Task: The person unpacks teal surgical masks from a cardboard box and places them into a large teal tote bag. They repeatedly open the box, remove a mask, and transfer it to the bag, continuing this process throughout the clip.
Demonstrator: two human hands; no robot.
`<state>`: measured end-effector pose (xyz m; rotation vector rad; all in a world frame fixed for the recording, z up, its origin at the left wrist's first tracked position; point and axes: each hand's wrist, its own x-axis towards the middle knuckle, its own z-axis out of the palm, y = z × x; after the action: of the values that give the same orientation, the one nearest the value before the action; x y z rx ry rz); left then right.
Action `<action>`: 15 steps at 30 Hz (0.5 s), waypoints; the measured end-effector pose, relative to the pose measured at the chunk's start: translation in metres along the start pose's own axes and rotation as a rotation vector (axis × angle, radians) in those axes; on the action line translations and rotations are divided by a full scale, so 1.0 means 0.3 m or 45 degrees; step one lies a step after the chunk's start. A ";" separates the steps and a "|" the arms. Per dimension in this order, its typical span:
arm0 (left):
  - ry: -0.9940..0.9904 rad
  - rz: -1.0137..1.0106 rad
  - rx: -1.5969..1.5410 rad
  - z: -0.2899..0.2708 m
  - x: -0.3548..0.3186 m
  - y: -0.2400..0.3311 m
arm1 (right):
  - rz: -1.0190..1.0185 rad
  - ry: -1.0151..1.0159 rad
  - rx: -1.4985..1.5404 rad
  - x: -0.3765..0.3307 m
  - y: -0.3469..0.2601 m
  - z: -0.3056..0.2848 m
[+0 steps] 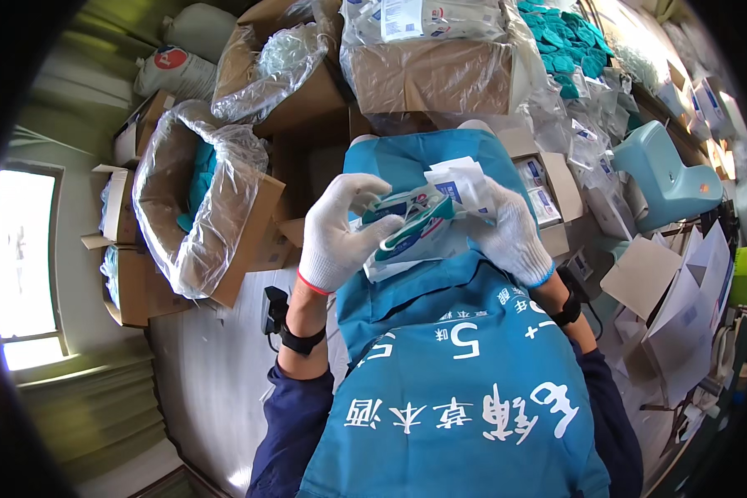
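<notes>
Both my hands wear white knit gloves and meet over my blue apron (pixel 465 390). My left hand (pixel 339 234) grips a small bundle of teal and white toothbrush-like items in clear wrap (pixel 411 217). My right hand (pixel 506 228) holds the other end of the bundle, together with a flat white packet (pixel 461 178) behind it. The two hands are nearly touching above my lap.
A cardboard box lined with clear plastic (pixel 199 199) stands at my left. More cardboard boxes with packets (pixel 427 50) are ahead, with a heap of teal items (pixel 568 46) beyond. A small open box of packets (pixel 539 195) and a pale blue plastic stool (pixel 664 174) are at my right.
</notes>
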<state>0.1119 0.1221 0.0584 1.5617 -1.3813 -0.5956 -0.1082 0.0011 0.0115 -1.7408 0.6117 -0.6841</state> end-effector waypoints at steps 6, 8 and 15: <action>-0.036 -0.201 0.124 -0.012 -0.016 0.007 | -0.056 0.008 0.250 0.007 0.003 0.011; -0.114 -0.258 0.039 -0.032 -0.017 -0.012 | -0.053 0.000 0.258 0.002 0.015 0.016; -0.226 -0.331 -0.325 -0.041 -0.026 -0.120 | -0.129 -0.053 0.088 -0.005 0.091 0.032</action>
<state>0.1380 0.1309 0.0308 1.5168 -1.1816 -1.0489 -0.1040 0.0016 -0.0172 -1.7261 0.4684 -0.7289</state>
